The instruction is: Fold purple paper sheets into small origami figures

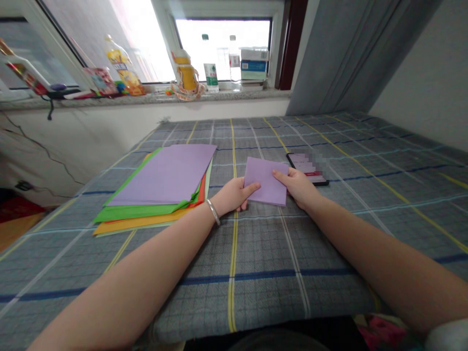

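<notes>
A small folded sheet of purple paper (265, 183) is held up between my hands, over the checked cloth. My left hand (237, 192) grips its left edge, thumb on the front and fingers behind. On the right edge, my right hand (292, 184) pinches it the same way, its fingers mostly hidden behind the paper. To the left lies a stack of coloured paper (164, 175), purple on top with green, orange and pale sheets sticking out below. A phone (310, 168) with its screen lit rests just beyond my right hand.
Grey checked cloth (256, 292) covers the surface up to its near edge. Along the window sill (153, 101) stand a yellow-labelled bottle (124, 66), a yellow cup (187, 73), clear bottles and stacked boxes (254, 68). A grey curtain (340, 53) hangs at the right.
</notes>
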Action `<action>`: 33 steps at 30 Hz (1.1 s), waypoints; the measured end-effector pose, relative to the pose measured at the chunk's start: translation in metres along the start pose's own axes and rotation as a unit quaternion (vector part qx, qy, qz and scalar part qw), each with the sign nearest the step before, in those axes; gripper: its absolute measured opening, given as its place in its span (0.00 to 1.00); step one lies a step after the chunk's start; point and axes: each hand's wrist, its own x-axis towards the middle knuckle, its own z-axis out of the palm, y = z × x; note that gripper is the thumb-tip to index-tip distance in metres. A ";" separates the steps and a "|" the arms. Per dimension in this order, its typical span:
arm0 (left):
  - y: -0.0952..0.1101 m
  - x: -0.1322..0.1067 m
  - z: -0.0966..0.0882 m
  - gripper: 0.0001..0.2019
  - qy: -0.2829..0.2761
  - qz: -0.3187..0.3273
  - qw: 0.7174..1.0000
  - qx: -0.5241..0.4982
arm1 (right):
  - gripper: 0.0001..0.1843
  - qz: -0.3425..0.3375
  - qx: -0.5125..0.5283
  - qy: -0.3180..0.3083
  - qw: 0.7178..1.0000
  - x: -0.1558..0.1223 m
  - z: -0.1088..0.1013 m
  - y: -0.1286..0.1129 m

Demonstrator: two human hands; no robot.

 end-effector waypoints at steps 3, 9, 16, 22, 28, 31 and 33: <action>-0.001 0.000 0.002 0.17 0.054 0.015 0.998 -0.004 | 0.17 -0.012 0.001 0.030 0.999 0.001 -0.001 -0.003; -0.008 0.007 -0.005 0.16 0.084 0.069 0.992 0.066 | 0.18 -0.052 -0.043 0.050 0.996 0.004 -0.003 0.001; -0.012 0.010 -0.015 0.15 0.030 0.060 0.996 0.066 | 0.17 -0.005 -0.094 0.014 0.995 0.007 -0.013 0.000; -0.015 0.010 -0.032 0.14 0.017 0.003 0.993 0.115 | 0.09 0.070 -0.233 -0.018 0.970 0.005 -0.019 -0.002; -0.015 0.009 -0.036 0.17 0.014 0.010 0.971 0.239 | 0.12 0.071 -0.413 -0.126 0.899 0.002 -0.024 -0.011; -0.015 0.008 -0.034 0.12 0.020 0.031 0.965 0.259 | 0.13 0.045 -0.488 -0.096 0.866 -0.001 -0.024 -0.016; -0.016 0.007 -0.031 0.10 0.025 0.038 0.962 0.268 | 0.14 0.026 -0.537 -0.063 0.841 -0.004 -0.024 -0.018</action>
